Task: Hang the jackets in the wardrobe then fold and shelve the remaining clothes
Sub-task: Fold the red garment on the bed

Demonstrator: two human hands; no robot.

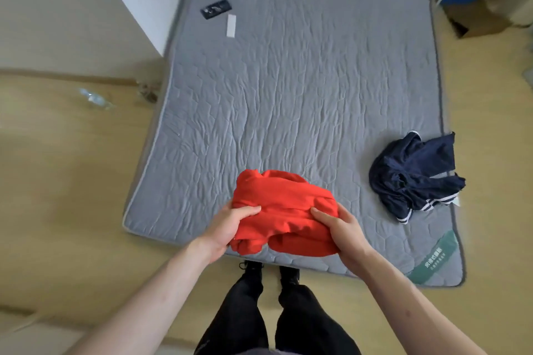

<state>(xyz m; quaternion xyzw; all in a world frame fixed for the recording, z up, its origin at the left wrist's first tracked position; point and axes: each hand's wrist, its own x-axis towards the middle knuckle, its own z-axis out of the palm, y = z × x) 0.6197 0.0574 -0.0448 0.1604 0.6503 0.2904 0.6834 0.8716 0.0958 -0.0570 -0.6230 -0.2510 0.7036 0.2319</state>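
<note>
Your left hand and right hand clamp the soft, light folded red garment between them by its side edges; support underneath so it won't unfold.

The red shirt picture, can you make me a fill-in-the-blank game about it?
1. Both hands, left hand and right hand, hold the folded ____ garment.
2. The crumpled navy garment lies on the gray ____.
3. The black phone lies beside a ____ strip.

Missing words: red; mattress; white
</note>
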